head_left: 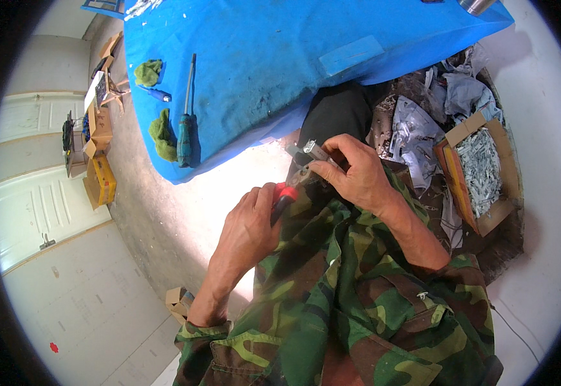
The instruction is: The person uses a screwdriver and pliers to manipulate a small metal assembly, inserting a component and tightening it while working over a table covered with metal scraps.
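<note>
My left hand is closed around the red-and-black handles of a pair of pliers. The pliers' metal head points up toward my other hand, over my lap. Between the thumb and fingers of my right hand is a small light-grey rectangular piece, its far end sticking out. The plier jaws are close to this piece, but I cannot make out whether they grip it. A darker grey bit shows beside it, its kind unclear.
Ahead, a blue-covered table carries a long screwdriver, a smaller blue-handled tool and green cloths. At right, a cardboard box full of small silvery pieces stands beside crumpled plastic bags. Boxes line the left wall.
</note>
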